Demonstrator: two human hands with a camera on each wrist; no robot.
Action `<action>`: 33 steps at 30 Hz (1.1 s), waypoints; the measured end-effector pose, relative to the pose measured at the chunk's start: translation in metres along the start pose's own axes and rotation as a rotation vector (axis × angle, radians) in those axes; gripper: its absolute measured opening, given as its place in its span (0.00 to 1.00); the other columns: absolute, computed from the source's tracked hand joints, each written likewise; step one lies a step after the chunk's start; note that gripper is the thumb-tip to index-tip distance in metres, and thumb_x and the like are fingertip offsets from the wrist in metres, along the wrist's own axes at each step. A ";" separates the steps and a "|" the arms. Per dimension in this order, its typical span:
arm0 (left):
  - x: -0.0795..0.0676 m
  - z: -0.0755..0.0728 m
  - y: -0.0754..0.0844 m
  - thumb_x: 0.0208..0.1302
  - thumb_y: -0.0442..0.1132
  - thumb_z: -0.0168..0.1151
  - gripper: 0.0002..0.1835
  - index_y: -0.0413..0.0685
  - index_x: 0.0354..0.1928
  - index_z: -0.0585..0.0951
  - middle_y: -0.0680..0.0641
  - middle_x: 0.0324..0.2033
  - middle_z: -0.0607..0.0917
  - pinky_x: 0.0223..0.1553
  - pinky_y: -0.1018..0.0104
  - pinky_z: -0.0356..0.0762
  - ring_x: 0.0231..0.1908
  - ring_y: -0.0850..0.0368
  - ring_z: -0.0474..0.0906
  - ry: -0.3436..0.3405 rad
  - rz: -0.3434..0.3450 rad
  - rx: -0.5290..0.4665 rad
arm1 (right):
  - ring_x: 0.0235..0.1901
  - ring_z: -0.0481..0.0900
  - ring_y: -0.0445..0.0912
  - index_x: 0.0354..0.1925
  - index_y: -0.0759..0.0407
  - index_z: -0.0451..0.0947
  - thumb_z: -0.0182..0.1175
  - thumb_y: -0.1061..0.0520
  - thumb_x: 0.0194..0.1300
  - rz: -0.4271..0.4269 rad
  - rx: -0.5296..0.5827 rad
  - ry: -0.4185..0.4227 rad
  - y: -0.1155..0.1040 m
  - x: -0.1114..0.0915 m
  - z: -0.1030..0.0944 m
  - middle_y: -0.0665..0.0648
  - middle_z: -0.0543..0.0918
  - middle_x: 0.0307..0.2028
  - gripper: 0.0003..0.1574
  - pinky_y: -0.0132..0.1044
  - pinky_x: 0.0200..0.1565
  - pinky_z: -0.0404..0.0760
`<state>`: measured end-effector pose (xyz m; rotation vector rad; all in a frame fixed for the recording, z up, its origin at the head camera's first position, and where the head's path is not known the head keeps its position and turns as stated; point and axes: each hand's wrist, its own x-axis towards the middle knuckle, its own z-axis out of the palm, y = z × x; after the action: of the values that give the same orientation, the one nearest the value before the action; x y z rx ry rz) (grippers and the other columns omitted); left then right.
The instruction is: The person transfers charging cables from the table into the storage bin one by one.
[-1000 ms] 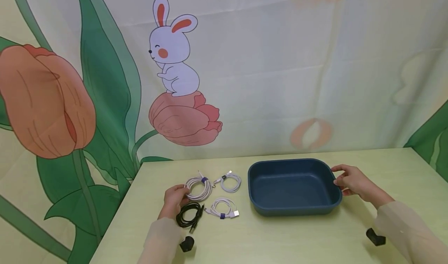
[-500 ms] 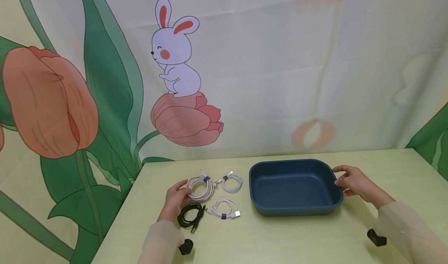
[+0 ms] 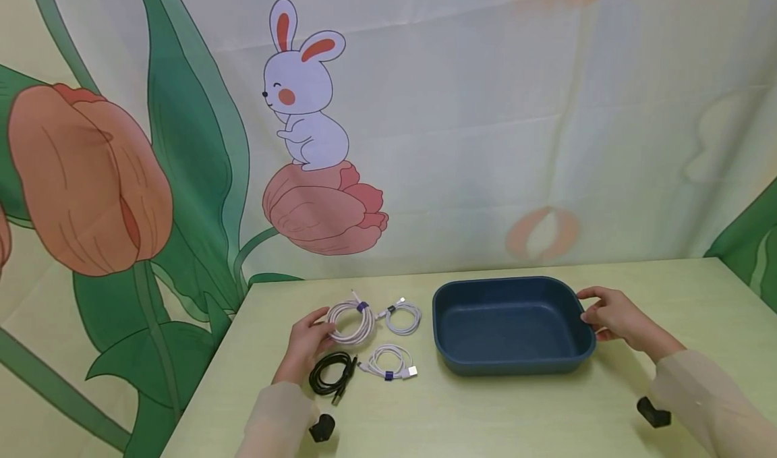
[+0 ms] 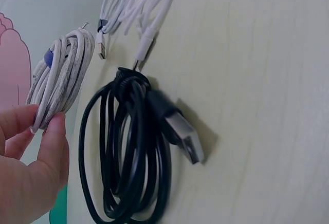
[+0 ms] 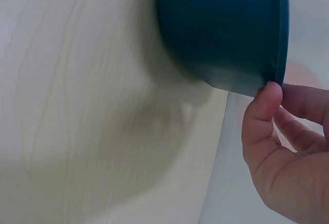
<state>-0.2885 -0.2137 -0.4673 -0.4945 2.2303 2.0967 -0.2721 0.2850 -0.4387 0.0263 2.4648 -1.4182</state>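
Note:
My left hand [image 3: 307, 342] pinches a coiled white cable [image 4: 66, 75] with a blue tie between thumb and fingers; the left wrist view shows the coil raised off the table. Just below that hand lies a coiled black USB cable [image 3: 330, 376], its metal plug [image 4: 186, 137] pointing right. Two more white cable coils, a far one [image 3: 403, 318] with a dark tie and a near one [image 3: 388, 362] with a blue tie, rest to the right. At the right end of a dark blue tray [image 3: 516, 370], my right hand [image 3: 616, 320] pinches the rim, thumb outside the wall.
Everything stands on a pale wood-grained table [image 3: 485, 417]. Behind its far edge hangs a cloth backdrop [image 3: 461, 141] printed with a rabbit and tulips. Small black pieces [image 3: 322, 428] sit by both sleeves.
The white coil in my left hand has risen slightly and shifted a little right. My right hand keeps its hold on the tray rim. The whole head view has drifted slightly.

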 end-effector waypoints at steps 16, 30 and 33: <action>-0.008 0.012 0.011 0.58 0.28 0.52 0.25 0.40 0.60 0.65 0.41 0.41 0.71 0.29 0.74 0.76 0.27 0.63 0.74 -0.057 0.029 0.010 | 0.24 0.73 0.44 0.60 0.71 0.52 0.49 0.65 0.59 0.005 -0.002 -0.004 -0.003 -0.002 0.000 0.60 0.75 0.33 0.32 0.36 0.25 0.76; -0.012 0.025 0.015 0.57 0.26 0.52 0.23 0.38 0.57 0.67 0.44 0.35 0.71 0.30 0.71 0.76 0.24 0.63 0.74 -0.120 0.056 0.029 | 0.23 0.72 0.44 0.60 0.70 0.51 0.48 0.65 0.60 0.001 -0.003 -0.005 -0.001 -0.001 0.001 0.60 0.75 0.33 0.31 0.36 0.25 0.76; -0.014 0.028 0.015 0.57 0.25 0.52 0.23 0.37 0.57 0.68 0.44 0.35 0.70 0.28 0.73 0.76 0.24 0.63 0.74 -0.136 0.054 0.024 | 0.23 0.72 0.43 0.60 0.70 0.51 0.48 0.65 0.60 -0.003 0.002 -0.010 -0.001 -0.002 0.001 0.59 0.75 0.32 0.32 0.35 0.25 0.76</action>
<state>-0.2846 -0.1831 -0.4514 -0.2840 2.2139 2.0576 -0.2704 0.2841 -0.4381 0.0168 2.4568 -1.4181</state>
